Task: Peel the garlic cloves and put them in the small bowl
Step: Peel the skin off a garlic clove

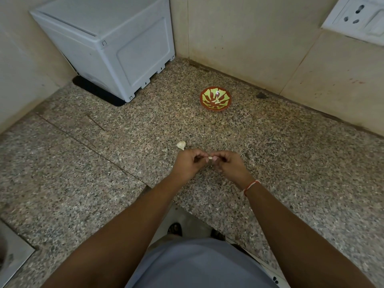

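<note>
Granite counter [270,154]: garlic clove [210,157] btwn fingers [204,157] of both hands.

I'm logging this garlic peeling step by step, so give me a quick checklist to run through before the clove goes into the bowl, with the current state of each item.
1. Clove held: ok, pinched between the fingertips of the left hand and the right hand, above the counter.
2. Skin fully off: cannot tell, the clove is too small in view.
3. Small bowl upright and unobstructed: ok, it stands near the back wall, apart from the hands.
4. Bowl contents: cannot tell, its pattern hides any cloves.
5. More garlic waiting: ok, a garlic piece lies on the counter just beyond the left hand.
</note>
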